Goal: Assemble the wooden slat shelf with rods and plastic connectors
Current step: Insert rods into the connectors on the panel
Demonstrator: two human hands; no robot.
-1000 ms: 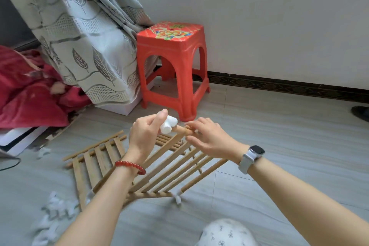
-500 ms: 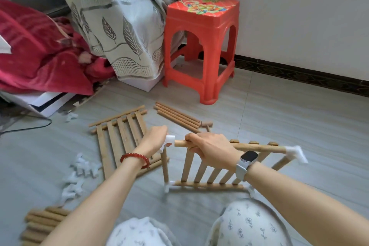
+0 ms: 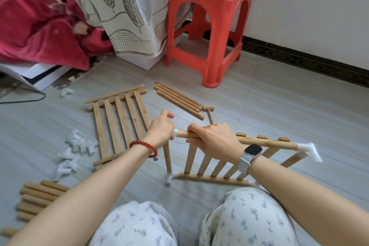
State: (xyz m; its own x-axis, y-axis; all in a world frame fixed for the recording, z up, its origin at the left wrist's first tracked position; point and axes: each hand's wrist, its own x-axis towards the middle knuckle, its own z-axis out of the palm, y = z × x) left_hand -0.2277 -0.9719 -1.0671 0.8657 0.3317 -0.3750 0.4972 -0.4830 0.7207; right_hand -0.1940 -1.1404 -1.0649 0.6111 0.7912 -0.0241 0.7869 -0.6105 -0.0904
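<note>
I see the right hand (image 3: 214, 140) wrapped over the top rod (image 3: 265, 143) of the slat panel (image 3: 207, 163), fingers curled round the wood near its left end, a firm hold. The left hand (image 3: 161, 129) sits at that same end, right on the white connector (image 3: 175, 133); fingers curled, but the palm hides the contact, so I can't tell if it actually pinches the connector or just cups it. The two hands are nearly touching, connector between them.

Panel stands on edge on the floor (image 3: 279, 94) just ahead of the knees, tilted slightly. Its long axis runs left-right, the right end a bit lower in frame. The slats run from the top rod down to the bottom rod (image 3: 213, 178). A short post (image 3: 167, 158) drops from the gripped corner to another white connector (image 3: 168, 178) on the floor. A third connector (image 3: 308, 149) caps the far right end of the top rod, well away from both hands.

A second slat panel (image 3: 119, 124) lies flat left of the hands, long axis pointing away and slightly right. Loose rods (image 3: 177, 100) lie beyond, angled down-right; another rod pile (image 3: 38, 199) sits bottom left. Spare connectors (image 3: 73, 154) are scattered left.

Red stool (image 3: 207, 26) has a colourful printed top; no text readable. Watch (image 3: 252, 151) face is dark. Red bead bracelet (image 3: 143, 147) on the left wrist.
</note>
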